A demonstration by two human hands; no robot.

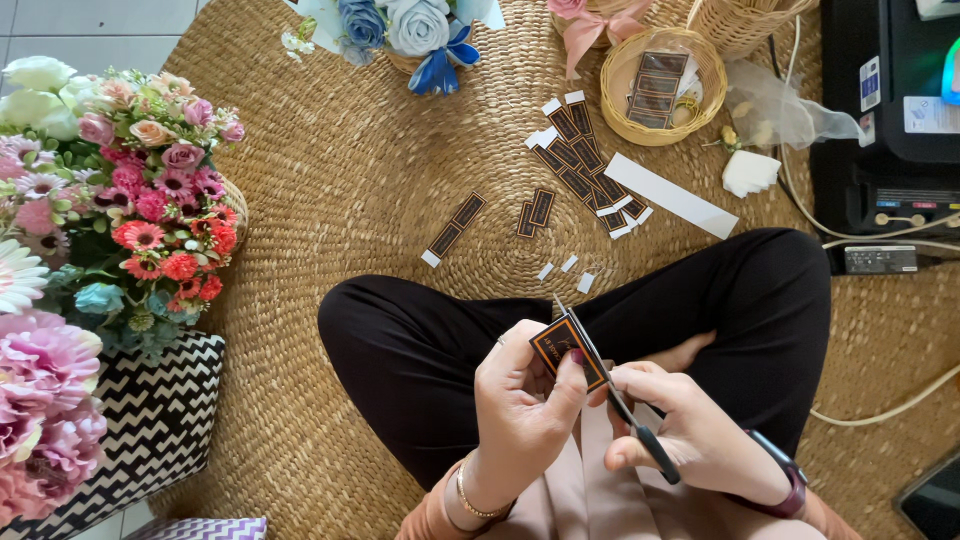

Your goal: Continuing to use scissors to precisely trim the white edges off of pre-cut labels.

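Observation:
My left hand (522,405) pinches a small dark brown paper label with an orange border (560,345) above my lap. My right hand (685,430) grips a pair of scissors (625,415), whose blades run along the label's right edge. Several cut labels of the same kind (580,165) lie scattered on the woven straw mat (340,180) beyond my crossed legs in black trousers (420,345), along with small white paper offcuts (570,268) and a long white strip (672,195).
A small wicker basket (618,105) holds more labels at the back. A large pink and red flower bouquet (110,200) stands at the left by a zigzag-patterned box (150,420). Blue and white paper roses (400,25) sit at the top. A black device (890,120) with cables is at the right.

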